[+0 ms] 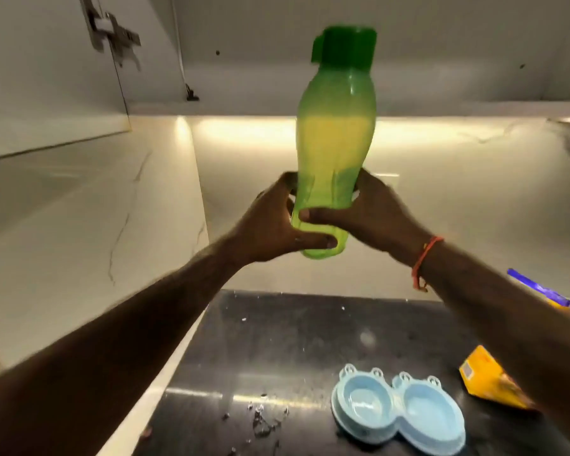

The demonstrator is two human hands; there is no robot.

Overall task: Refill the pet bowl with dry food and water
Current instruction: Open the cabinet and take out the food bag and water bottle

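A translucent green water bottle (336, 133) with a dark green cap is held upright, high above the counter. My left hand (273, 225) and my right hand (372, 212) both grip its lower part, thumbs across the front. On the black counter (277, 350) below lies a light blue double pet bowl (399, 409); both of its cups look empty apart from a wet sheen. A yellow food packet (487, 376) lies to the right of the bowl, partly hidden by my right forearm.
A white marble wall stands at the left and back, with a lit strip under the upper cabinet. An open cabinet door with a hinge (112, 34) hangs at the upper left. Dark crumbs (264, 419) are scattered left of the bowl. A blue-and-yellow packet (540, 291) shows at the right.
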